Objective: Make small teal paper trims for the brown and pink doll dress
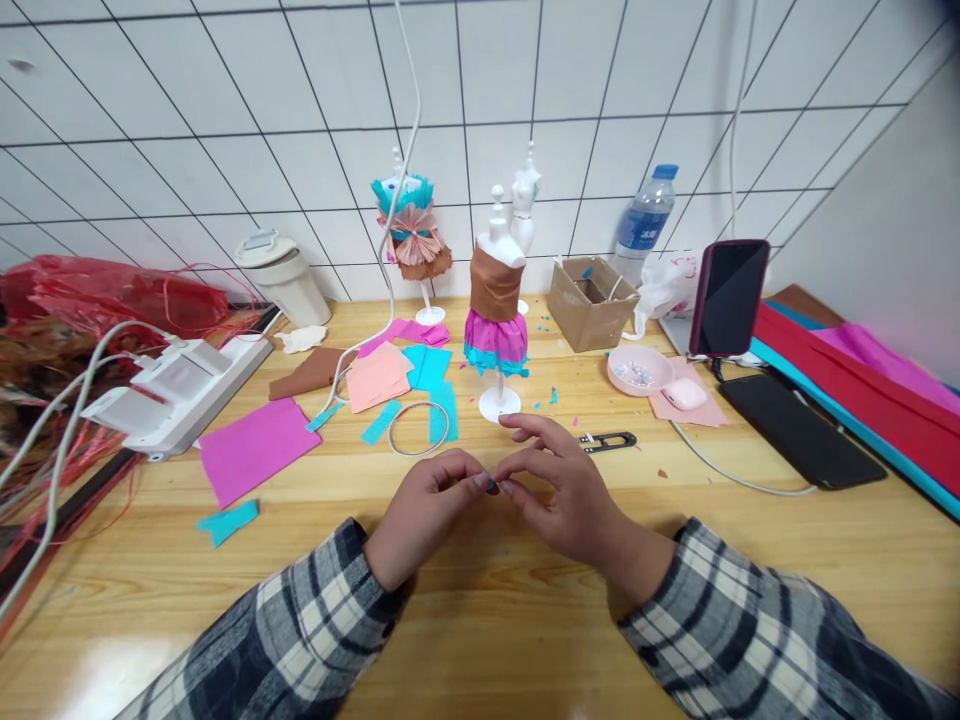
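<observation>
Just above the table, my left hand pinches a small teal piece between thumb and forefinger. It looks like crepe paper, though most of it is hidden by the fingertips. My right hand meets it from the other side, thumb and forefinger closed at the piece and the other fingers raised. Behind the hands stands a mini dress form in a brown top and a magenta skirt with a blue hem. Black thread snips lie beyond my right hand. A ring-shaped band lies beyond my left.
Magenta paper, peach paper and blue strips lie at left, near a power strip. Behind are another dressed form, a cardboard box and a bottle. A bead dish, phone and black power bank stand right.
</observation>
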Demonstrator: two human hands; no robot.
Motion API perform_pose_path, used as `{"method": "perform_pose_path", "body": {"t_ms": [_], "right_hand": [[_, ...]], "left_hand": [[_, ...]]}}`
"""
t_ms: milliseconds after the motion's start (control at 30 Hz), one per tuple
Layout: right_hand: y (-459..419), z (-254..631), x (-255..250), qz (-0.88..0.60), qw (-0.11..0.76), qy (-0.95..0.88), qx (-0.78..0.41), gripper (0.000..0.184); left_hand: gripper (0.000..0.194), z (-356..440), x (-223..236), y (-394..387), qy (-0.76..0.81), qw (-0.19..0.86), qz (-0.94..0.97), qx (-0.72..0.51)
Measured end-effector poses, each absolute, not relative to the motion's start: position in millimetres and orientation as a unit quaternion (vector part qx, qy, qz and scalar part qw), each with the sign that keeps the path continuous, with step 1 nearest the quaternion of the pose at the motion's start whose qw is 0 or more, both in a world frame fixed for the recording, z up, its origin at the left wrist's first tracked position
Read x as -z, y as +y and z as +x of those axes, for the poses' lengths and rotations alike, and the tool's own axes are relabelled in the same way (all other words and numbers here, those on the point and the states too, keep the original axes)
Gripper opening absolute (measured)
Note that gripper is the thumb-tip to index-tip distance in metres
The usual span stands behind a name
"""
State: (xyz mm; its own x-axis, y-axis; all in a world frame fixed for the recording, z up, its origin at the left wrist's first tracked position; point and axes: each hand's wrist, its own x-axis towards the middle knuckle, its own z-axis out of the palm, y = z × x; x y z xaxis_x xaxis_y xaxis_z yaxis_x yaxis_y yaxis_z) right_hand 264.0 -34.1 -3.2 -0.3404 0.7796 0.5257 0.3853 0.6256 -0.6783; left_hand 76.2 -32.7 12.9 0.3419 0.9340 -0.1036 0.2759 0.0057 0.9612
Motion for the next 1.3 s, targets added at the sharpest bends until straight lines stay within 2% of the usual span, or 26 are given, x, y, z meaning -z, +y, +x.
{"method": "perform_pose_path", "body": {"t_ms": [300,533,867,1067,1300], "right_hand": [[-32.9,266.4,1.1,-0.351,0.448,-0.804,-0.171,0.017],[-32.6,267.6,-3.1,-0.315,0.463,-0.818,-0.129,0.023],[-39.7,265.4,-8.1,-0.341,0.488,-0.786,-0.165,0.020],[-38.9,268.1,-11.0,-0.352,0.499,-0.765,-0.206,0.026],[-36.7,269.7,-8.9,-0.332,0.465,-0.806,-0.155,0.022]], "left_hand": [[0.024,77.2,-15.0,-35.3,0.442,0.561,0.609,-0.345],[0.020,75.4,-12.7,-35.1,0.426,0.601,0.559,-0.380],[0.020,76.0,-15.3,-36.0,0.430,0.555,0.601,-0.383],[0.021,75.1,-14.8,-35.4,0.443,0.548,0.598,-0.382],[0.020,76.6,-16.7,-36.1,0.446,0.544,0.599,-0.382]]}}
